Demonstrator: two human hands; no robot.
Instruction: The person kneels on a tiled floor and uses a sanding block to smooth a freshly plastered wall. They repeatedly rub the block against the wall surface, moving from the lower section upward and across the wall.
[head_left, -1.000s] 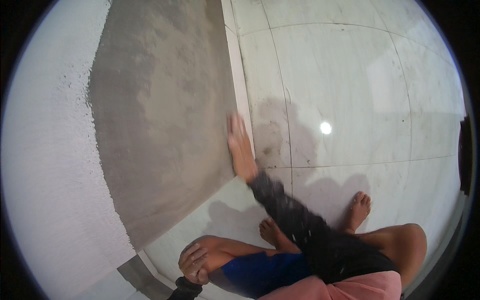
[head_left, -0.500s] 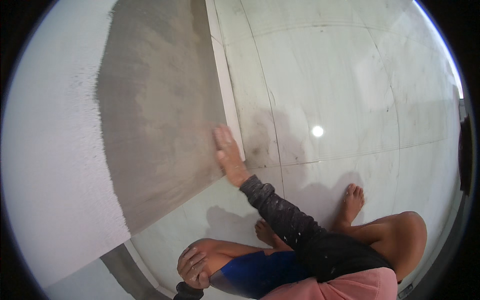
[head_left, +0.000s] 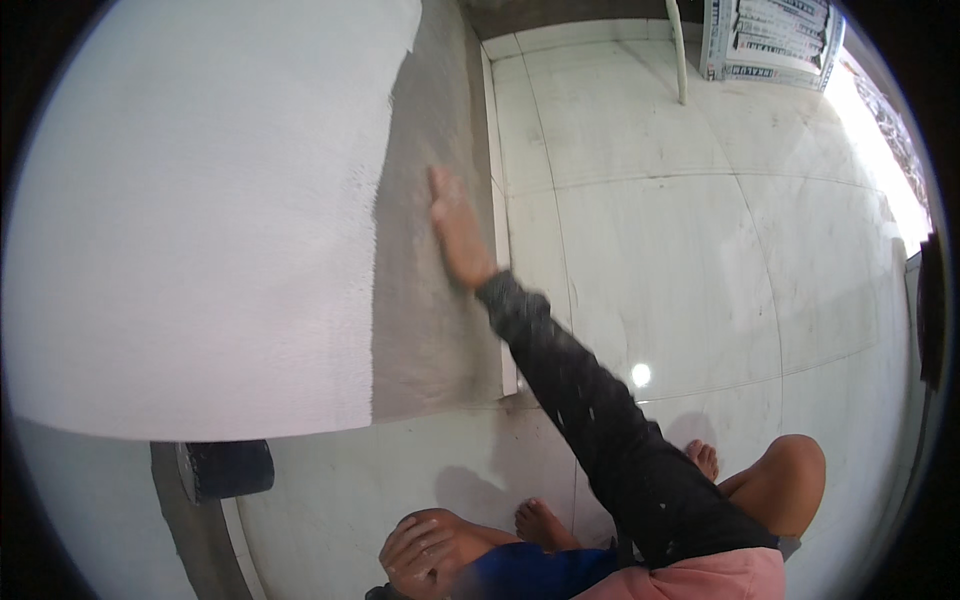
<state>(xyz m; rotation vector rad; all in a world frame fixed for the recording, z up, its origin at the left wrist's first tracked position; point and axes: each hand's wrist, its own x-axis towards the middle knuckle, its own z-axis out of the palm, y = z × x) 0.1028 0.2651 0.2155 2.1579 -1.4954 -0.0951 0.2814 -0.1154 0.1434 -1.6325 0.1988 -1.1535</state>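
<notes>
My right hand (head_left: 455,220), slightly blurred with fingers extended, is against the grey unpainted band (head_left: 420,350) of the wall, left of its narrow white skirting edge (head_left: 503,360); nothing shows in it. The rough edge of the white coat (head_left: 200,220) runs along the band, left of my fingers. My left hand (head_left: 415,550), dusted with white, is closed over my bent left knee at the lower edge. My dark right sleeve (head_left: 630,460) stretches up from my lap to the wall.
Pale tiled floor (head_left: 660,250) spans the right, with my bare feet (head_left: 540,525) low on it. A pale pole (head_left: 678,60) and printed wrapped sheets (head_left: 770,45) stand at the top. A dark cylindrical object (head_left: 230,468) is at lower left. A bright opening and dark edge lie far right.
The view has shifted, bringing more white wall, the pole, wrapped sheets and dark object into sight. My right hand has moved up along the grey band. My left hand remains on the knee.
</notes>
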